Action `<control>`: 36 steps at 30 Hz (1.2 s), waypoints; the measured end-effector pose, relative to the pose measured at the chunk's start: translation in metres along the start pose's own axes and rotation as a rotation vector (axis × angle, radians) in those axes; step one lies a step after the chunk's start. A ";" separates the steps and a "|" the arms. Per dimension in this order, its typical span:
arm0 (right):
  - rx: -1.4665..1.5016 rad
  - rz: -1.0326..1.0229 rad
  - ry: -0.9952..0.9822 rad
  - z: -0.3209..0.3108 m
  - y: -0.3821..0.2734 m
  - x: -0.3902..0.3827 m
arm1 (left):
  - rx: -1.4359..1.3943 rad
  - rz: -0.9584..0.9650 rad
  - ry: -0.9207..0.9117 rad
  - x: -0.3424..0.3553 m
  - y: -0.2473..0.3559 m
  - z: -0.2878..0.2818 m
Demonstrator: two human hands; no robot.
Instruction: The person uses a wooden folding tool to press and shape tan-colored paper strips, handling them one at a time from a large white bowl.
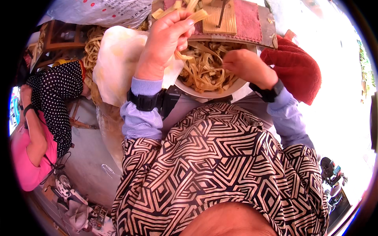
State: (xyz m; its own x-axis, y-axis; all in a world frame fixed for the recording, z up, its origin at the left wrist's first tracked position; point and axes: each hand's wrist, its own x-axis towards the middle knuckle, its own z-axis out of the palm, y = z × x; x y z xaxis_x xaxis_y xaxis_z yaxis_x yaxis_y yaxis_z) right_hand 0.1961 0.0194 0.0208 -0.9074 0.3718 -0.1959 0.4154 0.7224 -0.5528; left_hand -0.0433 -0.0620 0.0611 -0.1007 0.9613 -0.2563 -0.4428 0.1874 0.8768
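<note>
My left hand (169, 37) is closed on a bundle of pale yellow, fibrous strips (198, 15). One end of the bundle sticks out past the thumb, and a shorter piece hangs below the palm. Under both hands is a wide, light-rimmed basin (208, 94) heaped with tangled yellow-brown strips (202, 72). Over the basin's right side, my right hand (250, 66) is curled with its back showing; whatever its fingers grip is hidden. Just beyond the basin lies a board with red cloth (252, 23) and a wooden block (222, 23) carrying a thin metal spike (221, 15).
A white, yellow-stained cloth or sheet (118, 63) lies left of the basin, beside more strips (93, 43). Red towelling (299, 67) hangs at the right. Another person in pink (35, 149) sits at the far left. A printed plastic sack (98, 11) lies at the back left.
</note>
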 end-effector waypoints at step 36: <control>0.298 0.189 0.382 -0.019 -0.020 0.001 | 0.670 -0.127 -0.187 -0.005 -0.023 0.053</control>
State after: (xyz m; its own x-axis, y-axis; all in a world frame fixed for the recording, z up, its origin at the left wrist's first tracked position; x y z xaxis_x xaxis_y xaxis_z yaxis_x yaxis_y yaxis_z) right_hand 0.1884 0.0165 0.0467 -0.7069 0.7064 -0.0357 0.4830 0.4452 -0.7540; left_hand 0.0152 -0.0608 0.0638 0.0969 0.9311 -0.3517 0.2091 0.3264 0.9218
